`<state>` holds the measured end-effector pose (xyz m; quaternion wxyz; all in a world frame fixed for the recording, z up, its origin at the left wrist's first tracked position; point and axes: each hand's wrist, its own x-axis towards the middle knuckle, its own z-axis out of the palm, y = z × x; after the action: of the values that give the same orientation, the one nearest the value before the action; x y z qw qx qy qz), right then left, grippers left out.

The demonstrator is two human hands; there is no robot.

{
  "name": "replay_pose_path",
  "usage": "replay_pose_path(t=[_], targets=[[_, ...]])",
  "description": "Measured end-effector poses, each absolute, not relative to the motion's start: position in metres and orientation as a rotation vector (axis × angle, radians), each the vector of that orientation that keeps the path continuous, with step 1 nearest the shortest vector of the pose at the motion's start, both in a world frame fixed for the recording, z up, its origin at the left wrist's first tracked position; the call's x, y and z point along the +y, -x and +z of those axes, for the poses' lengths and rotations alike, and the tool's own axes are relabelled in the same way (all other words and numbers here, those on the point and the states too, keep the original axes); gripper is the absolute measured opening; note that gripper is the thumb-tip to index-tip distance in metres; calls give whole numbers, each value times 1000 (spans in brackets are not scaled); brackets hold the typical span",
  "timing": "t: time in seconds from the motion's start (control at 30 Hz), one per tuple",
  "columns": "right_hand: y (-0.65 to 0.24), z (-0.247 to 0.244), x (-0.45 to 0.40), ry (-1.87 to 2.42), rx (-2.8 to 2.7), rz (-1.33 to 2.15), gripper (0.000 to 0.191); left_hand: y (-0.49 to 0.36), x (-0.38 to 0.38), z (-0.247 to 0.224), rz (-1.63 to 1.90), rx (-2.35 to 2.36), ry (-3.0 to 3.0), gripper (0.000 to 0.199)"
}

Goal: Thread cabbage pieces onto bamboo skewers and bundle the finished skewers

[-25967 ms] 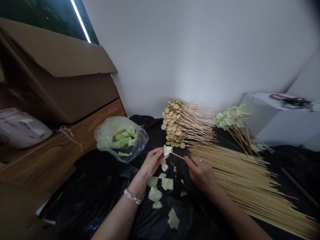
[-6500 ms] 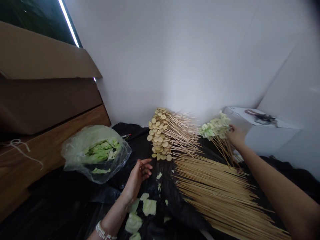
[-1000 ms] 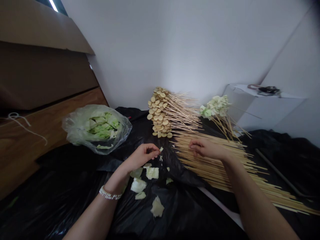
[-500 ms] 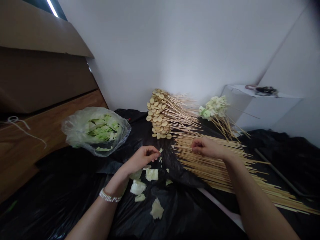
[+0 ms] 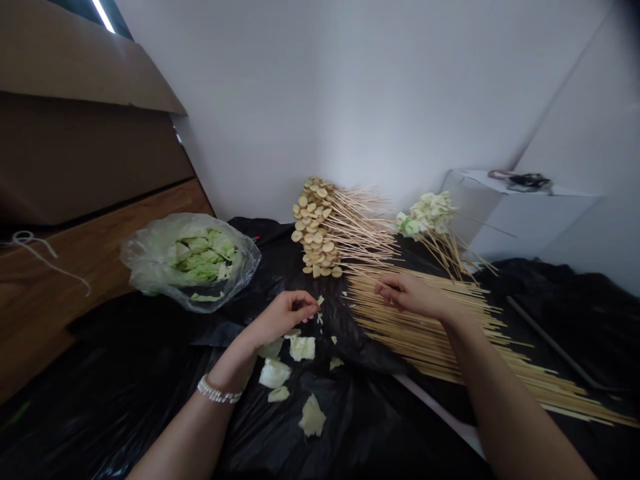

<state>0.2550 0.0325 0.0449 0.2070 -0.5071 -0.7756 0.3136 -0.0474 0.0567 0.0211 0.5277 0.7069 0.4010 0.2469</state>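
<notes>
My left hand (image 5: 293, 313) hovers above the black plastic sheet with its fingers closed together; whatever they may hold is too small to name. Cabbage pieces (image 5: 303, 348) lie below and beside it. Over the row of loose wooden sticks (image 5: 420, 333) is my right hand (image 5: 405, 293), its fingers curled and slightly parted, with nothing visible in them. Skewers with round pale slices (image 5: 315, 230) are stacked behind, slices toward the left. Further right rests a bunch of skewered cabbage (image 5: 430, 212).
A clear plastic bag (image 5: 145, 257) of cabbage leaves sits at the left. Beyond it are a cardboard box (image 5: 85, 153) and a wooden surface (image 5: 165, 203). A white box (image 5: 530, 213) with a dark item on top stands at the back right.
My right hand has moved slightly left over the sticks, and its fingers have opened a little. My left hand has stayed nearly in place.
</notes>
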Motion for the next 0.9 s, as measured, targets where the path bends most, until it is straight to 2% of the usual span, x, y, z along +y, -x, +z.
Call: replay_pose_path(t=[0.1,0.17,0.3,0.37,0.53,0.67,0.9], targets=[[-255,37,35,1466,-2132,981,29,48,57,19,587,948,-1686,33],[-256,32,37,1467,-2231,920,29,48,58,19,585,951,-1684,33],[-256,32,37,1498,-2351,668,12,47,56,21,593,958,-1679,33],[-253,37,35,1550,-2295,612,13,46,55,22,596,956,-1675,33],[-241,48,21,1709,-2414,787,8,46,54,22,589,955,-1665,34],[-231,42,17,1877,-2525,688,4,46,57,20,592,958,-1669,35],[-237,38,22,1713,-2565,657,12,46,56,22,580,969,-1679,35]])
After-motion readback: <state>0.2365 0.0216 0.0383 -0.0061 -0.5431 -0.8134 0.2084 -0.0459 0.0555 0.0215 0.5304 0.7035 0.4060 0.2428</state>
